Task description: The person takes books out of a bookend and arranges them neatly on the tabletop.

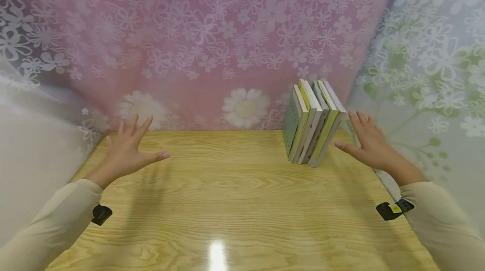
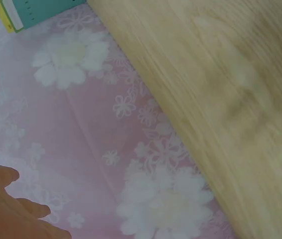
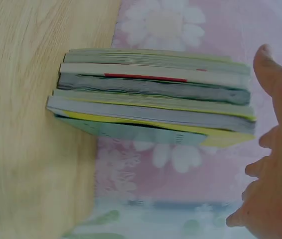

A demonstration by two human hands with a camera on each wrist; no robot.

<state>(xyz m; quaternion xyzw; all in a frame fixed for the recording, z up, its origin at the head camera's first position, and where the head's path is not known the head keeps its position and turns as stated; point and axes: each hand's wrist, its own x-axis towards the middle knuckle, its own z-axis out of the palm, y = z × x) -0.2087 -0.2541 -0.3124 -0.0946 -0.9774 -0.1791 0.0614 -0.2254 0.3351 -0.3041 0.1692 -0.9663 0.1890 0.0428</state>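
Note:
A row of several books (image 1: pixel 314 123) stands upright on the wooden table (image 1: pixel 212 195), at its back right, leaning slightly. The leftmost cover is green with small dots; other books have yellow, grey and white edges. My right hand (image 1: pixel 365 142) hovers just right of the books with fingers spread, apart from them; the right wrist view shows the books (image 3: pixel 151 94) beside that hand (image 3: pixel 275 164). Over the table's left side, my left hand (image 1: pixel 126 151) is spread with the thumb pointing right, holding nothing. In the left wrist view a corner of the green book (image 2: pixel 46 11) shows, away from the left hand (image 2: pixel 6 204).
A pink flowered curtain (image 1: pixel 212 52) hangs along the table's back edge. White and green flowered cloth (image 1: pixel 428 77) borders the right side, pale cloth (image 1: pixel 34 128) the left. A bright light reflection lies at the table's front. Both wrists wear black straps.

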